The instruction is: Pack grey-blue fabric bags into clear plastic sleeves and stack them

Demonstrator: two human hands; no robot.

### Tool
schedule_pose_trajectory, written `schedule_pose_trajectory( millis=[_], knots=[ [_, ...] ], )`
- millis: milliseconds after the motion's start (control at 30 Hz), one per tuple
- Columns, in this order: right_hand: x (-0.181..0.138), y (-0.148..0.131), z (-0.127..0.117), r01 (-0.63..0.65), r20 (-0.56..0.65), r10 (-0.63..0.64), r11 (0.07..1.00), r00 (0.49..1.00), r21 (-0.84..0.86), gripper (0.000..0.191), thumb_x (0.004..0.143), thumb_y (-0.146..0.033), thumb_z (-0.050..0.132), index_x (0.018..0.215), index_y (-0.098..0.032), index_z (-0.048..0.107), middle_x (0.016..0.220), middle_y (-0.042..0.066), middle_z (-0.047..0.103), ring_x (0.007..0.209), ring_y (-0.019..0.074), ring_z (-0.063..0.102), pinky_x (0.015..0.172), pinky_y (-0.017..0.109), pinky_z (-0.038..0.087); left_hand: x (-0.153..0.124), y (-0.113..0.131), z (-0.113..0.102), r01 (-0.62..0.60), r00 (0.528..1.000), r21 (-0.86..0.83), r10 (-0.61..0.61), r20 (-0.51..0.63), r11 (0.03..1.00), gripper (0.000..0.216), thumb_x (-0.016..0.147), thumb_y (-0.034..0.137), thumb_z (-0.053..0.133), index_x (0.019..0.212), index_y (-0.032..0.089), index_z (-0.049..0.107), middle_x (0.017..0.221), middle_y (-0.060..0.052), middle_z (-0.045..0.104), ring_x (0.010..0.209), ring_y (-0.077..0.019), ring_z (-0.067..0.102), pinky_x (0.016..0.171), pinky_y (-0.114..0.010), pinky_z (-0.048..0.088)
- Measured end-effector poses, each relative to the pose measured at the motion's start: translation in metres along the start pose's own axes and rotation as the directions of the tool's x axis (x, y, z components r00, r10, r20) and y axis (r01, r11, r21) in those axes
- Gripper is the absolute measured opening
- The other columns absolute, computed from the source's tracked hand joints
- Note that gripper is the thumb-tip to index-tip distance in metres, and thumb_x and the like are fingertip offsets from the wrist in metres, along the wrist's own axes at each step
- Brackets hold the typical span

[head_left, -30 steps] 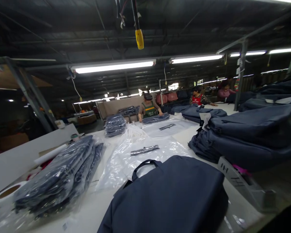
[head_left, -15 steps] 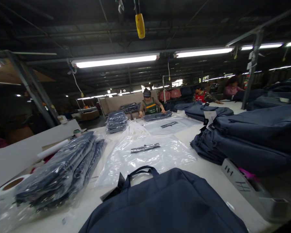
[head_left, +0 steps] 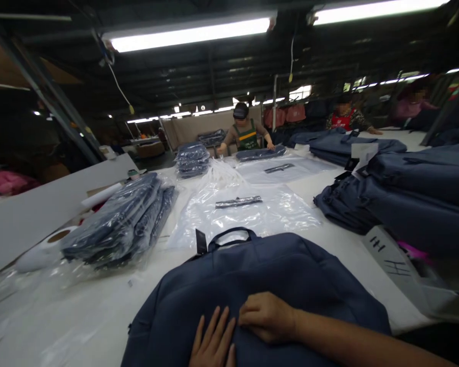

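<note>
A navy blue bag lies across the front of the white table, its loop handle on the far side and a black tag standing beside that handle. Flat on the bag's front rests my left hand, fingers stretched and slightly spread. Just to its right, my right hand is closed, fingertips pinched together against the fabric. Whatever those fingers may hold is hidden. Beyond the handle lies a stack of clear plastic bags with a dark strip on top.
Plastic-wrapped navy bags are piled at the left, near a white roll. More navy bags are heaped at the right, behind a grey bin with black marks. A co-worker in a green apron works across the table.
Both my hands have come into view onto the bag. The view has tilted down, so more of the bag and table shows. The black tag now stands more upright.
</note>
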State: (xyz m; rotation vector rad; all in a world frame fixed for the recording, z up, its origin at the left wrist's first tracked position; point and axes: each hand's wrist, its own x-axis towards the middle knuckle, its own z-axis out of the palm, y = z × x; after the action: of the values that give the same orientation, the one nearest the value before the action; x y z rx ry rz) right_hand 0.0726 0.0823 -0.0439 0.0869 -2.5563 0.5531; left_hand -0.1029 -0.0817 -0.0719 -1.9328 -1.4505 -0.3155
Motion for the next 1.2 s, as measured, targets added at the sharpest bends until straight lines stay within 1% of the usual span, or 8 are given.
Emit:
schedule_pose_trajectory(
  millis=[233, 433, 633, 733, 833, 900, 1033, 1200],
  knots=[
    [0.009, -0.003, -0.014, -0.114, 0.045, 0.111, 0.990, 0.993, 0.082, 0.022, 0.093, -0.020, 0.049, 0.105, -0.021, 0.067, 0.100, 0.004, 0.071, 0.089, 0.0143, 0.066, 0.079, 0.023, 0.051, 0.015, 0.001, -0.042, 0.214, 0.917, -0.210, -0.122, 0.380, 0.954, 0.057, 0.090, 0.021, 0.047, 0.145, 0.025, 0.036, 0.148, -0.003, 0.044, 0.137, -0.0214, 0.042, 0.115, -0.046, 0.037],
    [0.038, 0.009, -0.040, -0.163, -0.103, 0.156, 0.985, 0.982, -0.061, 0.026, 0.094, -0.021, 0.046, 0.110, -0.020, 0.067, 0.106, 0.007, 0.071, 0.096, 0.0195, 0.065, 0.090, 0.034, 0.049, 0.026, -0.002, -0.045, 0.356, 0.867, -0.350, -0.167, 0.469, 0.866, 0.047, 0.091, 0.021, 0.046, 0.138, 0.028, 0.048, 0.142, -0.004, 0.053, 0.129, -0.0218, 0.051, 0.108, -0.046, 0.047],
    [0.025, 0.035, -0.009, -0.218, -0.071, 0.211, 0.970, 0.975, -0.108, 0.035, 0.093, -0.023, 0.051, 0.127, -0.019, 0.059, 0.126, 0.010, 0.064, 0.119, 0.0252, 0.057, 0.103, 0.044, 0.044, 0.075, -0.088, -0.027, 0.538, 0.808, -0.384, -0.331, 0.487, 0.750, 0.038, 0.094, 0.018, 0.040, 0.124, 0.029, 0.061, 0.126, -0.001, 0.065, 0.114, -0.0152, 0.062, 0.101, -0.030, 0.050],
    [0.019, 0.039, -0.001, -0.218, -0.087, 0.212, 0.974, 0.973, -0.063, 0.035, 0.094, -0.021, 0.049, 0.127, -0.019, 0.059, 0.126, 0.009, 0.064, 0.120, 0.0232, 0.056, 0.103, 0.042, 0.044, 0.104, -0.144, 0.000, 0.485, 0.790, -0.191, -0.334, 0.514, 0.853, 0.064, 0.084, -0.001, 0.036, 0.140, 0.028, 0.046, 0.150, -0.005, 0.043, 0.138, -0.0209, 0.039, 0.114, -0.039, 0.036],
    [0.019, 0.040, -0.001, -0.220, -0.114, 0.216, 0.975, 0.970, -0.024, 0.034, 0.093, -0.020, 0.049, 0.125, -0.019, 0.060, 0.125, 0.009, 0.065, 0.118, 0.0232, 0.057, 0.103, 0.042, 0.044, 0.124, -0.185, 0.032, 0.411, 0.659, -0.049, -0.260, 0.706, 0.910, 0.083, 0.072, -0.008, 0.045, 0.146, 0.030, 0.035, 0.160, -0.011, 0.019, 0.148, -0.0331, 0.013, 0.115, -0.059, 0.024],
    [0.020, 0.041, -0.001, -0.223, -0.130, 0.221, 0.975, 0.966, 0.000, 0.034, 0.092, -0.019, 0.050, 0.124, -0.019, 0.061, 0.124, 0.009, 0.065, 0.117, 0.0232, 0.058, 0.102, 0.042, 0.045, 0.131, -0.201, 0.050, 0.391, 0.599, -0.038, -0.223, 0.769, 0.920, 0.084, 0.068, -0.004, 0.058, 0.142, 0.031, 0.041, 0.160, -0.014, 0.018, 0.147, -0.0387, 0.011, 0.111, -0.067, 0.021],
    [0.020, 0.045, 0.000, -0.219, -0.155, 0.222, 0.975, 0.963, 0.036, 0.032, 0.092, -0.018, 0.050, 0.122, -0.019, 0.063, 0.122, 0.009, 0.066, 0.115, 0.0227, 0.059, 0.100, 0.041, 0.046, 0.139, -0.215, 0.070, 0.371, 0.572, -0.078, -0.162, 0.804, 0.925, 0.064, 0.060, 0.012, 0.077, 0.119, 0.030, 0.063, 0.159, -0.010, 0.023, 0.146, -0.0389, 0.013, 0.113, -0.065, 0.017],
    [0.019, 0.048, 0.003, -0.209, -0.187, 0.220, 0.975, 0.957, 0.081, 0.032, 0.091, -0.017, 0.051, 0.120, -0.020, 0.064, 0.121, 0.008, 0.067, 0.114, 0.0218, 0.060, 0.100, 0.040, 0.047, 0.145, -0.223, 0.053, 0.448, 0.566, -0.111, -0.185, 0.803, 0.887, 0.012, 0.074, 0.024, 0.066, 0.085, 0.023, 0.071, 0.139, -0.007, 0.055, 0.137, -0.0301, 0.038, 0.114, -0.048, 0.026]
  ],
)
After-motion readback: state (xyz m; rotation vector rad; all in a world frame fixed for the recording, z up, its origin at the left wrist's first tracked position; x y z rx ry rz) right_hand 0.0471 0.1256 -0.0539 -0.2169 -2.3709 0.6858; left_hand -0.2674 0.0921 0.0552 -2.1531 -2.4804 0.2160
